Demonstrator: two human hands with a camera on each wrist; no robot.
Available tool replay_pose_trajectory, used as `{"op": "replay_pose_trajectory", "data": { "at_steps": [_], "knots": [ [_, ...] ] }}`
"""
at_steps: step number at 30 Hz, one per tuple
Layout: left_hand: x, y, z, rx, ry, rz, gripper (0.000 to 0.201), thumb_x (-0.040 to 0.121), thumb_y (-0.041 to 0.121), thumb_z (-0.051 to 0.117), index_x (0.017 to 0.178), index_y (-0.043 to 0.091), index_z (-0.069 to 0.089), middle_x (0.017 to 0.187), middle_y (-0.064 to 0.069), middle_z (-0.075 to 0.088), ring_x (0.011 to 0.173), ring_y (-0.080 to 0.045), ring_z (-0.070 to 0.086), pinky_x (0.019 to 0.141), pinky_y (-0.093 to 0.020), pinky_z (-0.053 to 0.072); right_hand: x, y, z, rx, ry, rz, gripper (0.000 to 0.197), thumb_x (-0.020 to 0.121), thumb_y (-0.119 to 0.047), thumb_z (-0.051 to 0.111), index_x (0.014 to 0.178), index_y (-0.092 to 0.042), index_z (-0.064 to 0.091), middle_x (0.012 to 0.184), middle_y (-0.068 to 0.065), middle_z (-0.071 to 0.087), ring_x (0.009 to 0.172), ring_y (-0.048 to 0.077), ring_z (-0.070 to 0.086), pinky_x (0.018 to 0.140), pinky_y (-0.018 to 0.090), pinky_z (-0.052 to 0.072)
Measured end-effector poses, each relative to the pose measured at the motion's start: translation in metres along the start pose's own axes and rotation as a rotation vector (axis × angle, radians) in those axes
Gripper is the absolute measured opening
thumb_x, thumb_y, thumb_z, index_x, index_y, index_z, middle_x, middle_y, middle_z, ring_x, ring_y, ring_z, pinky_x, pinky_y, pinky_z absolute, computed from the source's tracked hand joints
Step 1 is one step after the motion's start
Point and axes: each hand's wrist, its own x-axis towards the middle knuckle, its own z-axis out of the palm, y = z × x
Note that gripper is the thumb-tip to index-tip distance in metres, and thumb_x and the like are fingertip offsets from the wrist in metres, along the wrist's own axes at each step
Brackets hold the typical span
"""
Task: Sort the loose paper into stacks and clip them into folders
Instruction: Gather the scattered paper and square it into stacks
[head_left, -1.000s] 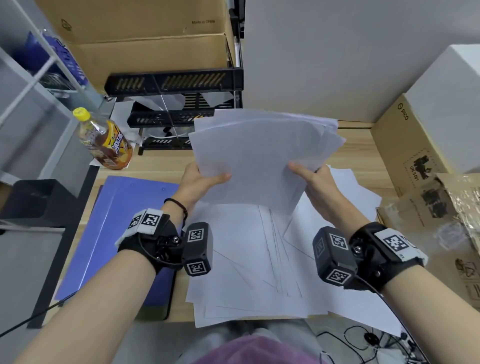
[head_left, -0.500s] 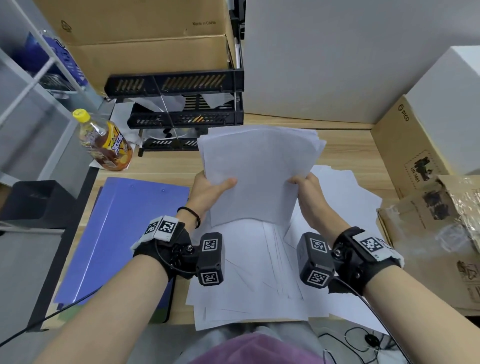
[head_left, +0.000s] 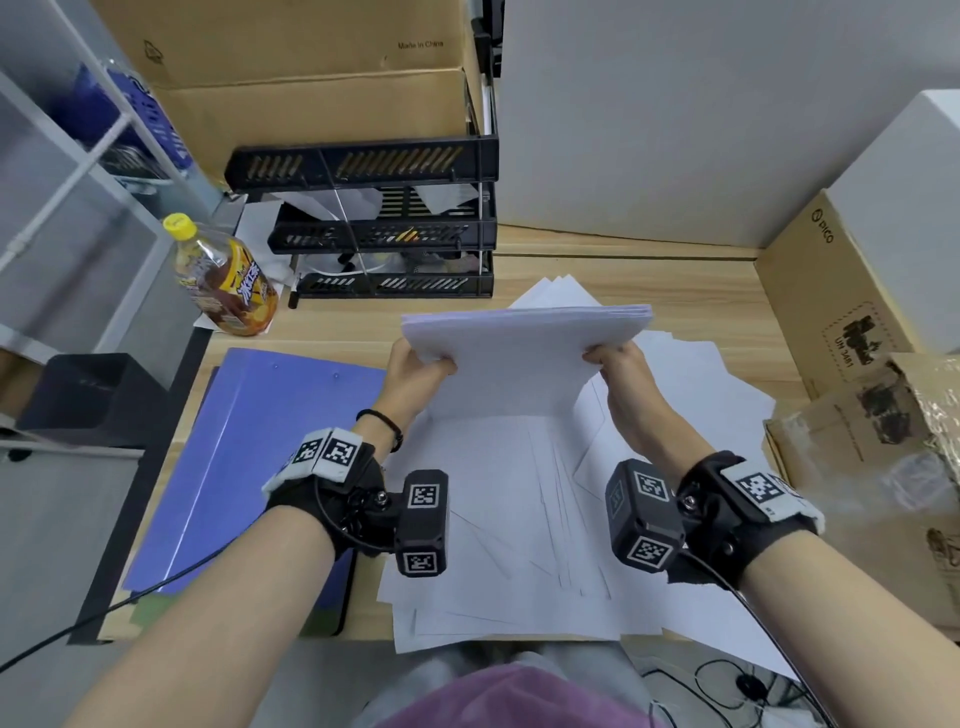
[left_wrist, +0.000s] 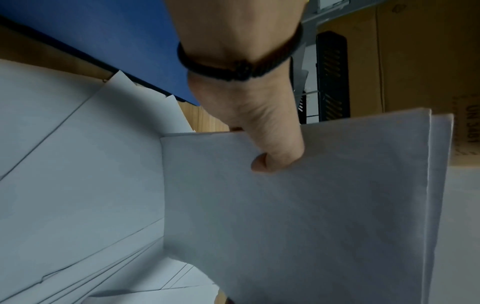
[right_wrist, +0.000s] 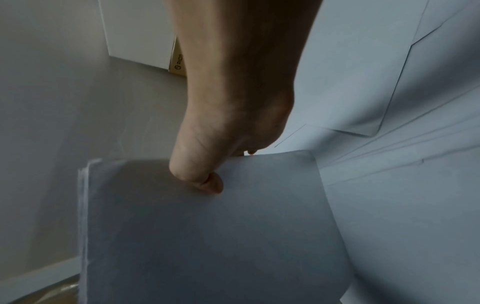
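Note:
I hold a stack of white paper (head_left: 519, 358) upright on its bottom edge, standing on the loose sheets (head_left: 498, 525) spread over the desk. My left hand (head_left: 421, 366) pinches the stack's left side, thumb on the near face (left_wrist: 272, 160). My right hand (head_left: 615, 364) pinches its right side, thumb likewise on the near face (right_wrist: 202, 179). The sheet edges at the top (head_left: 623, 314) lie nearly flush. A blue folder (head_left: 249, 467) lies flat on the desk left of the loose sheets. The fingers behind the stack are hidden.
A black tiered letter tray (head_left: 384, 223) stands at the back, a yellow-capped drink bottle (head_left: 223, 280) to its left. Cardboard boxes (head_left: 841, 312) line the right side, with crumpled packaging (head_left: 893, 415). A cable (head_left: 78, 623) hangs off the desk's front left.
The stack came down from a raised, fanned hold to stand on the desk sheets, and its edges have drawn together. Both hands moved down and closer to me.

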Motion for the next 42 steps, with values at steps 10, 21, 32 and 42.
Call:
{"op": "replay_pose_trajectory", "data": {
  "at_steps": [10, 21, 32, 42],
  "knots": [
    [0.0, -0.012, 0.005, -0.023, -0.001, -0.06, 0.029, 0.091, -0.013, 0.042, 0.095, 0.012, 0.055, 0.08, 0.011, 0.061, 0.072, 0.006, 0.054, 0.065, -0.009, 0.041, -0.005, 0.006, -0.005, -0.126, -0.055, 0.058, 0.026, 0.101, -0.013, 0.039, 0.122, -0.024, 0.052, 0.118, -0.012, 0.057, 0.107, 0.0, 0.05, 0.087, 0.016, 0.034],
    [0.025, -0.003, -0.004, 0.065, -0.081, -0.125, 0.044, 0.087, -0.001, 0.046, 0.126, 0.015, 0.055, 0.116, -0.001, 0.066, 0.102, -0.019, 0.065, 0.082, -0.031, 0.055, 0.011, -0.012, -0.005, -0.265, -0.144, -0.011, 0.022, 0.097, -0.014, 0.047, 0.111, -0.015, 0.063, 0.107, -0.001, 0.071, 0.093, 0.013, 0.068, 0.079, 0.027, 0.054],
    [0.015, -0.118, -0.024, 0.574, -0.252, -0.426, 0.055, 0.093, 0.004, 0.048, 0.146, 0.012, 0.035, 0.157, -0.004, 0.02, 0.147, -0.019, 0.014, 0.114, -0.037, 0.025, -0.021, 0.093, -0.076, -0.439, 0.198, 0.516, 0.013, 0.093, 0.002, 0.042, 0.094, -0.003, 0.055, 0.077, 0.01, 0.057, 0.062, 0.02, 0.053, 0.051, 0.027, 0.042],
    [0.022, -0.128, -0.004, 0.837, -0.219, -0.449, 0.039, 0.084, 0.023, 0.055, 0.123, 0.027, 0.058, 0.143, -0.006, 0.032, 0.13, -0.028, 0.038, 0.106, -0.04, 0.037, -0.003, 0.09, -0.077, -0.423, 0.188, 0.552, 0.011, 0.095, 0.0, 0.044, 0.09, -0.005, 0.052, 0.071, 0.008, 0.055, 0.057, 0.021, 0.051, 0.032, 0.012, 0.037]
  ]
}}
